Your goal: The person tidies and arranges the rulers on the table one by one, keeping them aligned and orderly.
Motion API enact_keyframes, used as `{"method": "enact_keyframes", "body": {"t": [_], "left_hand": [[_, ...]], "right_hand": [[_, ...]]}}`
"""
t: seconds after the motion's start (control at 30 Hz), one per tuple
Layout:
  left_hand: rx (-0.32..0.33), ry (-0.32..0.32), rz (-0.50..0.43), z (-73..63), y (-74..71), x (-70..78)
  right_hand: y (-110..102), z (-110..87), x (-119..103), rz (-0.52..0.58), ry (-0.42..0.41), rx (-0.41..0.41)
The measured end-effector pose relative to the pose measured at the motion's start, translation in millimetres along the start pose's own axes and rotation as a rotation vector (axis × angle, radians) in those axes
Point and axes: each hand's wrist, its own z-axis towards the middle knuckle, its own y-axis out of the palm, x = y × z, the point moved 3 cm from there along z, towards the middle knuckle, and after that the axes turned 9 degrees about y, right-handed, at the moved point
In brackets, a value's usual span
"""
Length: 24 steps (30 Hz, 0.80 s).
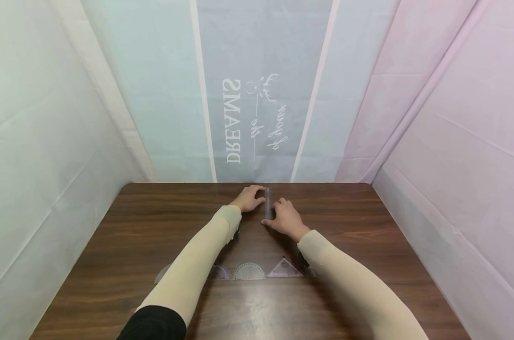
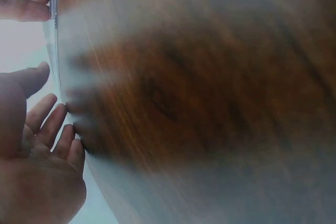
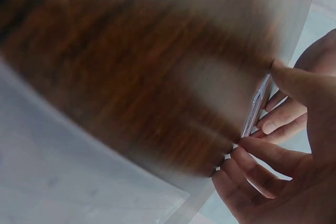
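Note:
A clear ruler [image 1: 268, 204] lies lengthwise near the far edge of the table, between both hands. My left hand [image 1: 249, 199] is on its left side, fingers loosely extended and thumb apart, with fingertips by the ruler's far end. In the left wrist view, the left hand [image 2: 47, 171] has its fingertips down on the tabletop. From the right, my right hand [image 1: 287, 220] pinches the ruler, its thumb at the near end. The right wrist view shows the ruler [image 3: 254, 108] between that hand's thumb and index finger.
Nearer the body, a row of clear drawing tools lies on the wooden table [image 1: 133, 226]: a half-round protractor [image 1: 249, 271], a purplish set square [image 1: 285, 269] and a purple-marked protractor [image 1: 220, 272]. Both forearms partly cover the row. Cloth walls enclose the table.

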Motion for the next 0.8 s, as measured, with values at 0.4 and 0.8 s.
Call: {"method": "enact_keyframes", "body": {"t": [0.4, 0.8], "left_hand": [[0.049, -0.009, 0.082, -3.7, -3.2, 6.9], [0.036, -0.065, 0.099, 5.4, 4.1, -2.2]], "right_hand": [[6.7, -2.1, 0.7, -0.007, 0.007, -0.009], [2.0, -6.8, 4.6, 0.001, 0.004, -0.044]]}}
